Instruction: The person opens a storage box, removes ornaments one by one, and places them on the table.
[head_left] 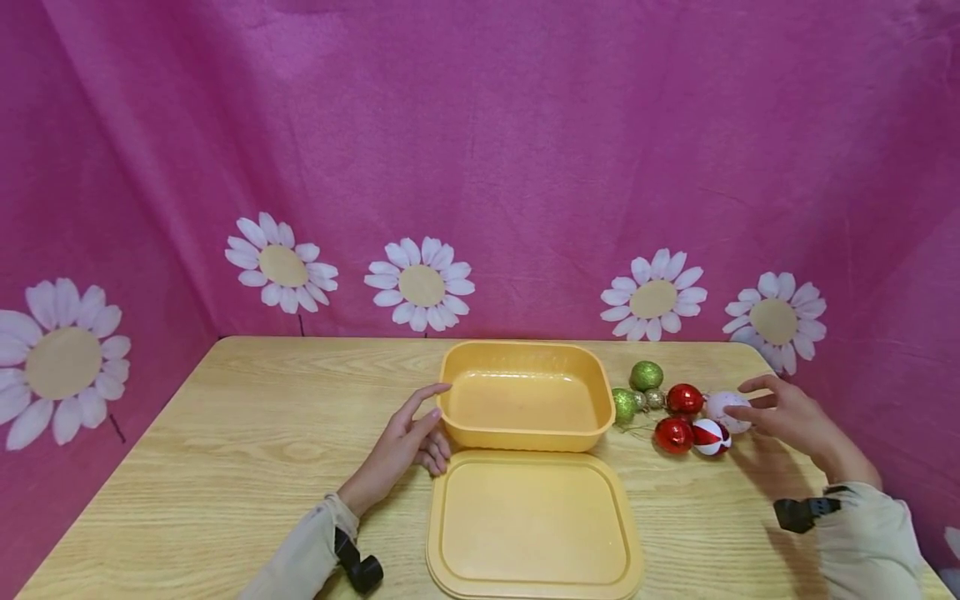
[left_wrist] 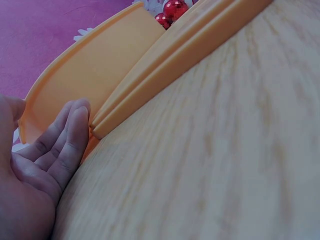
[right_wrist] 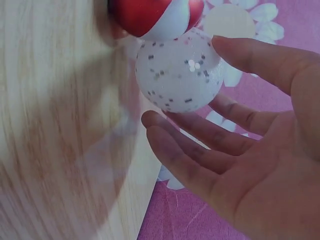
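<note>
A yellow plastic container [head_left: 525, 439] stands uncovered, its inside showing nothing. Its matching lid [head_left: 534, 525] lies flat in front of it. My left hand [head_left: 401, 446] is at the container's left side, index finger against the rim and lower fingers beside the lid's corner [left_wrist: 100, 129]. My right hand [head_left: 795, 417] reaches around a white speckled ball ornament [right_wrist: 177, 75]; the thumb tip is at its edge and the other fingers extend loosely beneath it. Touching that ball is a red-and-white striped ornament [right_wrist: 172, 22].
Two red ornaments [head_left: 673, 435] and two glittery green ornaments [head_left: 647, 376] cluster right of the container, with small gold balls [head_left: 655, 398] between them. A pink flowered cloth [head_left: 525, 167] hangs behind the wooden table [head_left: 300, 417]. The table's right edge runs close to the white ball.
</note>
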